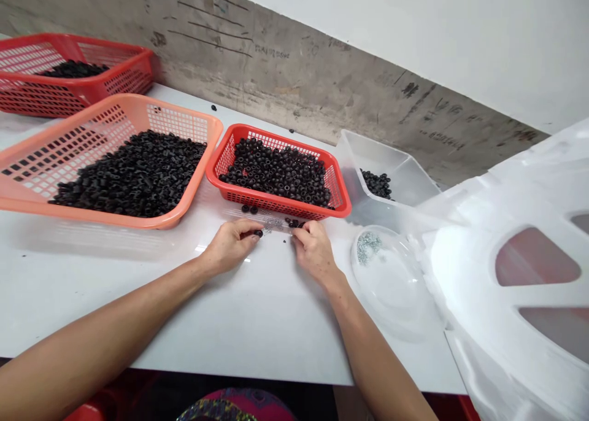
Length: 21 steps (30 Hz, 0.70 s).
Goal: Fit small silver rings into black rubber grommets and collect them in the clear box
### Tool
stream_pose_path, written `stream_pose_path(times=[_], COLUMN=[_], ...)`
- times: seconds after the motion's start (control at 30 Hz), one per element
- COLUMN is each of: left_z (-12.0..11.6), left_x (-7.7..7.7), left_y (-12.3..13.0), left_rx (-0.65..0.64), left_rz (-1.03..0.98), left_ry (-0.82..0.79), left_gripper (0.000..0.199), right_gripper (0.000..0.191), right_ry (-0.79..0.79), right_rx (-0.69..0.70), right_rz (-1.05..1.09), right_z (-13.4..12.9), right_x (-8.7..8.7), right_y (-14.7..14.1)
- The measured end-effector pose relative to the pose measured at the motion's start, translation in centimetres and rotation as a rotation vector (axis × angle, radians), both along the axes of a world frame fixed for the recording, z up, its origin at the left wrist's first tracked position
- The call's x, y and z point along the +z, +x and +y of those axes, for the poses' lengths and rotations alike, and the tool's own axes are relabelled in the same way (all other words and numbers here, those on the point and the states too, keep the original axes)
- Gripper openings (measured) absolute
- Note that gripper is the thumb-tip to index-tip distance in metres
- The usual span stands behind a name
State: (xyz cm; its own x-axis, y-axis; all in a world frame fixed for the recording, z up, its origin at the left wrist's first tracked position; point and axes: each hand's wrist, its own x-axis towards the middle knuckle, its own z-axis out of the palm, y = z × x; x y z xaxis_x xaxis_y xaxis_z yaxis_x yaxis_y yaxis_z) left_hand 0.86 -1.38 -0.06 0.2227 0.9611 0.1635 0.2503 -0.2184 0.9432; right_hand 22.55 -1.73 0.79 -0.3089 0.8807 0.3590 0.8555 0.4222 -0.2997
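My left hand (231, 247) is closed in a pinch on a small black ring-shaped part (259, 233), which sticks out past the fingertips. Opposite it, my right hand (315, 251) has thumb and fingers pressed together; what they hold, if anything, is too small to make out. Several loose black parts (293, 223) lie against the right fingertips. Between both hands are tiny silvery pieces (275, 224) on the white table (271, 316). Just beyond stands a red basket (343, 207) holding many round black parts with holes (285, 172). Two black parts (250, 209) lie before it.
An orange basket (181, 215) of small black pieces stands left, with another red basket (138, 71) behind. Right of my hands are a clear bin (409, 169) with black parts and a round clear dish (391, 280) with silvery bits. A large white plastic object (464, 255) borders the right.
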Motion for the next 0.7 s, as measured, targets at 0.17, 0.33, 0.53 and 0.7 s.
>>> stream_pose_path(times=[0.17,0.33,0.53,0.7], left_z=[-0.8,-1.7,-2.3,-2.6], left_x=[0.6,0.8,0.7,0.9], left_y=[0.4,0.9,1.1,1.0], left_rx=[-0.104,-0.179,-0.212,-0.246], left_rz=[-0.075,-0.032,0.061,0.099], left_ry=[-0.064,-0.007,0.058,0.097], left_gripper=[0.025,0.023,0.02,0.021], right_gripper=[0.012,0.013,0.014,0.011], right_ry=[-0.331,-0.47,-0.516,-0.576], right_rx=[0.07,0.095,0.077,0.044], right_rz=[0.482,0.56,0.472,0.456], right_z=[-2.1,-3.2,-3.2,-3.1], right_x=[2.6,3.7,3.4,3.8], right_y=[-1.3,-2.6,-2.8,-2.8])
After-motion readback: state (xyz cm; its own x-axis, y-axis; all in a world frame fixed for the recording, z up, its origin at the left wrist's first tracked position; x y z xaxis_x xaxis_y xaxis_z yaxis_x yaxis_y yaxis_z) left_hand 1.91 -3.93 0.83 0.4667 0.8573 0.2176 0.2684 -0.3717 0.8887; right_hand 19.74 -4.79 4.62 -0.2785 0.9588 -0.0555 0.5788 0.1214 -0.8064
